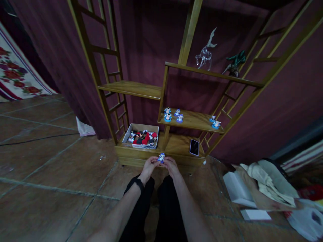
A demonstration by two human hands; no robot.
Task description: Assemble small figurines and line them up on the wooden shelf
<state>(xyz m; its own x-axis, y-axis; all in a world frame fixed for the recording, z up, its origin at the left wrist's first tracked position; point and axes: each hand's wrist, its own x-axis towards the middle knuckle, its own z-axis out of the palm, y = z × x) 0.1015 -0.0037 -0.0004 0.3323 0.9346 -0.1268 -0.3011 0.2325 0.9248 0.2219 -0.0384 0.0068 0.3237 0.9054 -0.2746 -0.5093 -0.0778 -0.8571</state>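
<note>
Between my two hands is a small purple-and-white figurine (161,157), held upright in front of the lower edge of the wooden shelf unit (141,154). My left hand (149,167) pinches its left side, and my right hand (171,165) grips it from the right. Just beyond, on the bottom shelf, a cardboard box (144,127) holds a jumble of red, black and white figurines (145,138). Similar purple figurines (180,118) and blue-based figurines (167,117) stand at the left of the middle shelf. Two more blue-based figurines (216,124) stand at its right end.
A phone (194,147) lies on the bottom shelf at right. A clear glass horse (205,56) and a dark green ornament (235,64) stand on the upper shelf. White boxes (239,189), cloth (268,183) and a plastic bag (306,220) lie on the floor at right.
</note>
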